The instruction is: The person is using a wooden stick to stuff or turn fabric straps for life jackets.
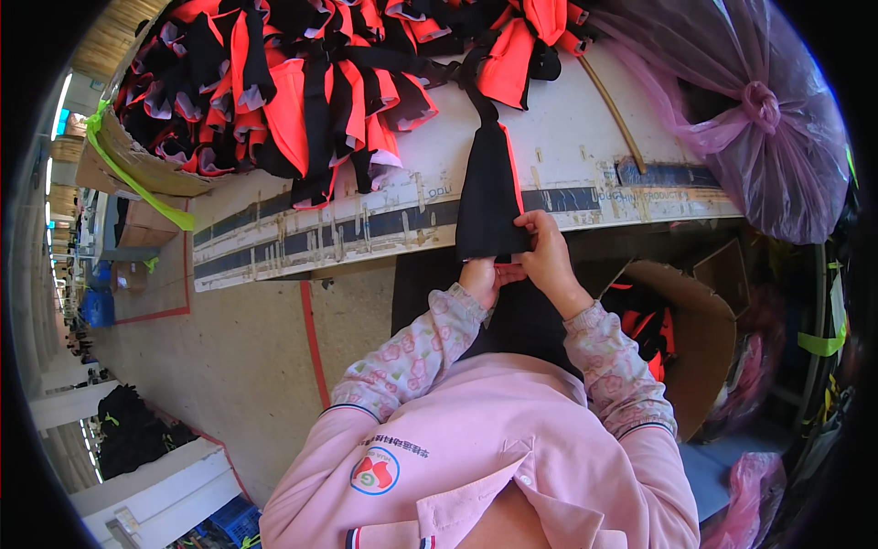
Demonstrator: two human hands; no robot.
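Note:
A long black fabric piece (491, 197) with a bright coral edge hangs over the table's near edge, its wide end toward me. At the lower right corner of that end, my right hand (549, 256) pinches the cloth between thumb and fingers. My left hand (479, 278) grips the same end from below, its fingers partly hidden by the fabric. At its far, narrow end, the piece runs on as a black strip toward other black and coral pieces (514, 69) on the table.
A large heap of black and coral fabric pieces (288, 114) fills the far left, partly in a carton (151, 174). A thin wooden stick (611, 114) lies on the white table (412, 197). At right are a knotted purple plastic bag (777, 156) and an open cardboard box (700, 339) below table height.

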